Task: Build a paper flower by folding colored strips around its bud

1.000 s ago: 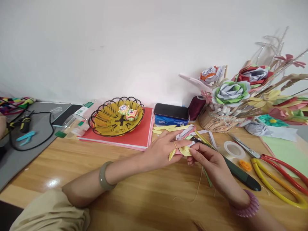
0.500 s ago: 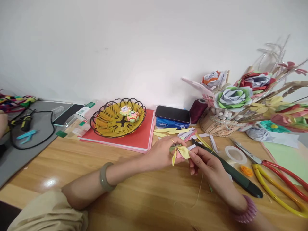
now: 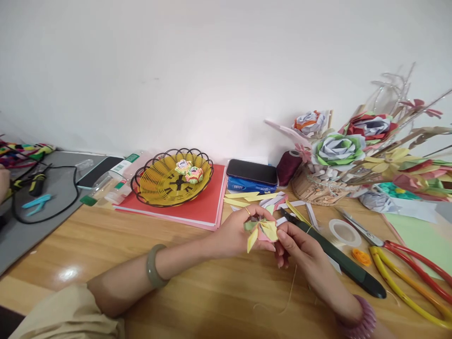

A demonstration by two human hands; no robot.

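Note:
A small folded paper flower (image 3: pixel 265 231) in yellow, pink and green is held between both hands over the wooden table. My left hand (image 3: pixel 237 231) is closed round its left and back side, hiding part of it. Thumb and fingertips of my right hand (image 3: pixel 299 244) pinch the right edge of its yellow paper. A thin pale thread (image 3: pixel 291 292) hangs below the right hand and trails onto the table. Just beyond the hands lie yellow paper strips (image 3: pixel 243 195) and a dark green craft knife (image 3: pixel 339 256).
A yellow woven basket (image 3: pixel 158 188) with two paper balls rests on red paper (image 3: pixel 212 207). A phone (image 3: pixel 251 172) lies on a blue tissue pack. At right are scissors (image 3: pixel 399 252), a tape roll (image 3: pixel 345 232) and a paper-flower arrangement (image 3: pixel 339 150). Another person's hand (image 3: pixel 4 182) shows far left.
The paper flower has turned and tilted slightly in my fingers, its yellow petals now facing differently. Both hands keep their grip. The view has shifted slightly.

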